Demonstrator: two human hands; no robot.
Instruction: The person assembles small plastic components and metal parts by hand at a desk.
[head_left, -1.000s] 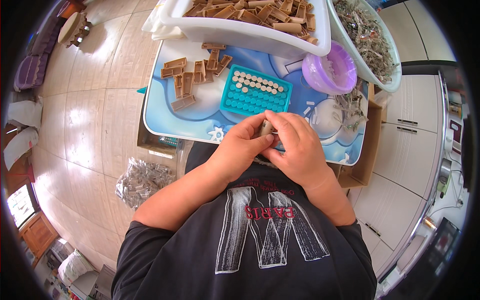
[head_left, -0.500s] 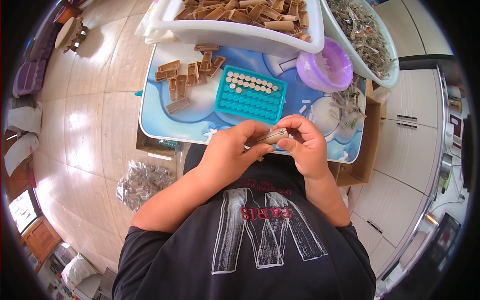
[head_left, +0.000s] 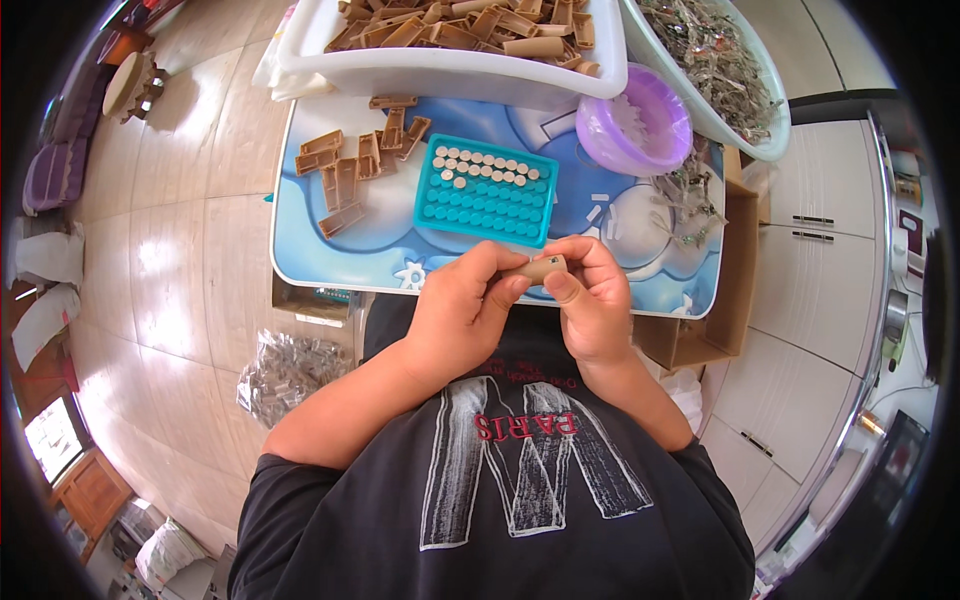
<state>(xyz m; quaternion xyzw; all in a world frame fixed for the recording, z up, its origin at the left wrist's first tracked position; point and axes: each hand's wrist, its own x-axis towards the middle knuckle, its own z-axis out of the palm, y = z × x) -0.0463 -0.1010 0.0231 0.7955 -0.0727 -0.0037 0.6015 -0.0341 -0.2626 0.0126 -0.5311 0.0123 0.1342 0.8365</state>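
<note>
Between my two hands, just off the table's front edge, is a small tan plastic casing (head_left: 541, 269) with a dark spot at its right end. The fingers and thumb of my left hand (head_left: 468, 300) close round its left end. My right hand (head_left: 592, 290) pinches the other end, thumb in front and fingers behind. Part of the casing is hidden by my fingers. Just beyond my hands lies a teal tray (head_left: 484, 236) with rows of round slots. Small white round pieces (head_left: 486, 160) fill its far rows; the nearer rows show teal.
Several open tan casings (head_left: 343, 175) lie at the table's left. A white tub (head_left: 450, 78) of casings stands behind. At right are a purple bowl (head_left: 655, 150), small white strips (head_left: 597, 212), tangled wired parts (head_left: 690, 205) and a pale basin (head_left: 772, 150). A bag (head_left: 292, 375) sits on the floor.
The casing has turned slightly in my fingers, and its right end with the dark spot shows differently. My hands have shifted a little left. The whole view has also shifted slightly.
</note>
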